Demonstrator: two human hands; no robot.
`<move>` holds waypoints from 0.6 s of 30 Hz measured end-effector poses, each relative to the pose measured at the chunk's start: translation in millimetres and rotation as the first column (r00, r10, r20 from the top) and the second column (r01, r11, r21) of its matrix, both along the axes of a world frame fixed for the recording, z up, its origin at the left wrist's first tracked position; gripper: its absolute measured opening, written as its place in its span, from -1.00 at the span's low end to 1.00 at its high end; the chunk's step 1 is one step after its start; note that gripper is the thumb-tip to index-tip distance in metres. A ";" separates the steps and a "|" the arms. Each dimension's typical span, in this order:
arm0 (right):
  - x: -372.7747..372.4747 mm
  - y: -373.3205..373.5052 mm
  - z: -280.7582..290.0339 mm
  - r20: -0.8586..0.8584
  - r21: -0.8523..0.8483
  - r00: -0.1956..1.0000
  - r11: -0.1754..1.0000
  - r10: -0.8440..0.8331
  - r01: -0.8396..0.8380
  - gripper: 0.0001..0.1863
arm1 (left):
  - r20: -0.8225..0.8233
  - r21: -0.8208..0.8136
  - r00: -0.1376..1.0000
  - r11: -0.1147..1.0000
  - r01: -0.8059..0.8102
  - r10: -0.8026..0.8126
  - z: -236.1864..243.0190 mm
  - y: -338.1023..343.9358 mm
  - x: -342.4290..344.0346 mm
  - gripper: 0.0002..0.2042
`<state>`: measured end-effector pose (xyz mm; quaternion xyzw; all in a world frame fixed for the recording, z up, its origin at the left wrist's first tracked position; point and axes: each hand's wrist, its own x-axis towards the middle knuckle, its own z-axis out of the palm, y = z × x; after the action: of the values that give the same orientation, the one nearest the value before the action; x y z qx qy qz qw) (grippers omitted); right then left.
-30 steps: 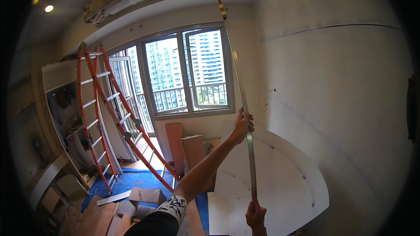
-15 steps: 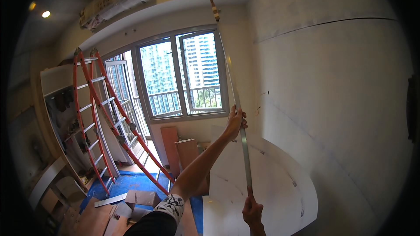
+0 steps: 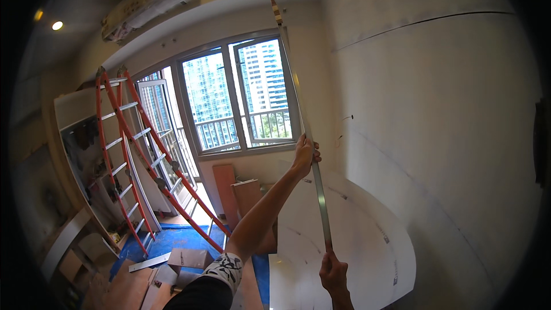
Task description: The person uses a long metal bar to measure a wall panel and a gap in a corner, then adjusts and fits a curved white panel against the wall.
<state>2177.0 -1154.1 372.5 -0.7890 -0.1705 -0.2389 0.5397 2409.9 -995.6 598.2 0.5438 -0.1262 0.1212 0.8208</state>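
A long, thin metal pole (image 3: 321,195) rises at a slant in front of me, its top leaning slightly left. My left hand (image 3: 307,154) is wrapped around it partway up, with that arm stretched forward. Lower down, my right hand (image 3: 333,271) is closed around the pole's bottom end. At the far tip is a narrow brown-and-tan piece (image 3: 276,10), close under the edge of the ceiling drop; its exact kind is too small to make out, and I cannot tell whether it touches anything.
An orange ladder (image 3: 150,155) stands spread at the left on a blue sheet (image 3: 172,240). Behind the pole are a window (image 3: 240,97) and a large white board (image 3: 350,241). A cardboard box (image 3: 190,258) and loose panels (image 3: 129,287) lie low left. A wrapped unit (image 3: 150,4) hangs above.
The pole's tip has shifted a little left and up. My left hand has moved slightly up and left with the pole; both hands keep their hold.
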 end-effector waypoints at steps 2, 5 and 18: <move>-1.3 -4.8 9.3 -0.023 -0.023 1.000 1.000 -0.006 0.006 -0.46 | -0.033 -0.050 0.999 0.998 -0.028 0.026 -2.6 -5.9 11.1 -0.75; 1.8 -10.9 29.5 -0.087 -0.091 0.996 0.996 -0.032 0.024 -0.45 | 0.053 0.009 0.999 1.000 0.005 -0.006 3.9 -3.9 28.7 -0.79; -0.5 -41.7 28.8 -0.044 -0.122 0.997 0.991 -0.062 0.056 -0.41 | 0.109 -0.028 0.994 0.999 -0.019 0.022 2.7 -35.8 23.5 -0.79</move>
<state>2176.5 -1195.8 401.3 -0.8304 -0.1483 -0.2252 0.4876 2433.4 -1031.4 600.9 0.5267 -0.1635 0.1609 0.8186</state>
